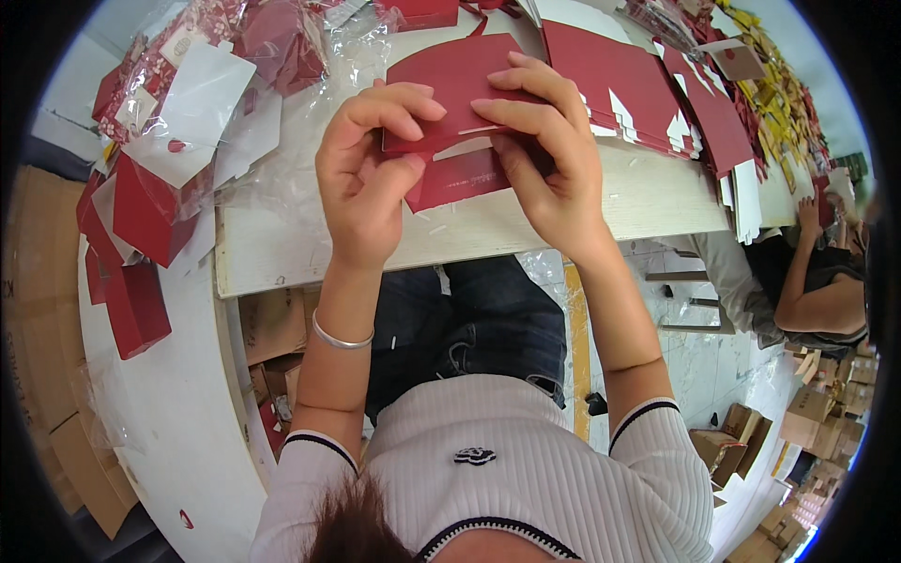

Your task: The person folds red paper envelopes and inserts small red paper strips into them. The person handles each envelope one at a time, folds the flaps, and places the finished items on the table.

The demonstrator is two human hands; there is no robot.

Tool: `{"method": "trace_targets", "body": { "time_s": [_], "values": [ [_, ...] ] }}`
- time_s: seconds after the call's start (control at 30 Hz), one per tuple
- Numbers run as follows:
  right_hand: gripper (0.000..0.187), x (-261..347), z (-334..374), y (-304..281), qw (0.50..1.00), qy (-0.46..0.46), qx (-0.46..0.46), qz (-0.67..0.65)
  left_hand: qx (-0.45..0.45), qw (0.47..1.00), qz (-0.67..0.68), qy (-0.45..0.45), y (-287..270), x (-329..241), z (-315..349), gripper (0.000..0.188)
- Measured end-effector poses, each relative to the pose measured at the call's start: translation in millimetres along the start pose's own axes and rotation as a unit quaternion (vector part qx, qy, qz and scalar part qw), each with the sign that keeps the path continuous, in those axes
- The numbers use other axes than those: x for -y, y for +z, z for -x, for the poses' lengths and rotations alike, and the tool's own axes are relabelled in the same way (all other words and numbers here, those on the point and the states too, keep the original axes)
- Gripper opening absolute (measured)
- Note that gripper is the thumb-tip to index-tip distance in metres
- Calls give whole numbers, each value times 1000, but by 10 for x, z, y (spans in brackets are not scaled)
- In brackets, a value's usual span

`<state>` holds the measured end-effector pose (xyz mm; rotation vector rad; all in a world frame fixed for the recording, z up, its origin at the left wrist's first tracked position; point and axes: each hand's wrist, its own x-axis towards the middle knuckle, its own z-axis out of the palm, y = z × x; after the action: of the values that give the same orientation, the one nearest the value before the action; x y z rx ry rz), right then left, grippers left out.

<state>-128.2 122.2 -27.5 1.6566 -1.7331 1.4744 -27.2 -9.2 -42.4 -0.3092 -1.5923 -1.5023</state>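
Note:
Both my hands are at a dark red card box (pixel 450 80), partly folded, over the table's near edge. My left hand (pixel 364 174) pinches its left side, thumb below and fingers curled on the top panel. On the right side, my right hand (pixel 556 141) grips it with the thumb underneath and the fingers spread over the top panel. A slit with a pale edge shows between the top panel and a lower red flap with small light lettering. Just right of my right hand lies a stack of flat red card blanks (pixel 615 80) with white edges.
A white table (pixel 300 249) carries clear plastic wrap (pixel 352 52) and a heap of red boxes and white cards (pixel 202 89) on the left. Another red stack (pixel 704 113) and yellow pieces (pixel 774 84) lie right. A person (pixel 826 291) works far right; cardboard cartons (pixel 812 418) stand below.

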Motion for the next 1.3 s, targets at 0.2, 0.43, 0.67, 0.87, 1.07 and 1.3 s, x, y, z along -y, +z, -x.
{"method": "trace_targets", "body": {
  "time_s": [0.2,0.43,0.67,0.87,1.07,1.3],
  "values": [
    [38,45,44,27,999,3,-20,-30,-146,978,71,-132,40,-78,23,29],
    [29,58,50,-65,996,-42,4,-78,-57,929,145,-336,-75,-185,-27,60],
    [62,-17,159,-137,873,313,45,-370,-17,987,19,-161,-86,-77,27,99],
    [77,-136,360,-186,953,210,108,-189,35,981,-73,-173,-144,-50,146,99],
    [80,-198,165,-363,938,197,45,-283,51,976,-33,-211,-124,25,416,99],
    [25,-99,-16,-230,981,59,55,-174,80,965,-246,-52,-130,16,309,81]
  ]
}}
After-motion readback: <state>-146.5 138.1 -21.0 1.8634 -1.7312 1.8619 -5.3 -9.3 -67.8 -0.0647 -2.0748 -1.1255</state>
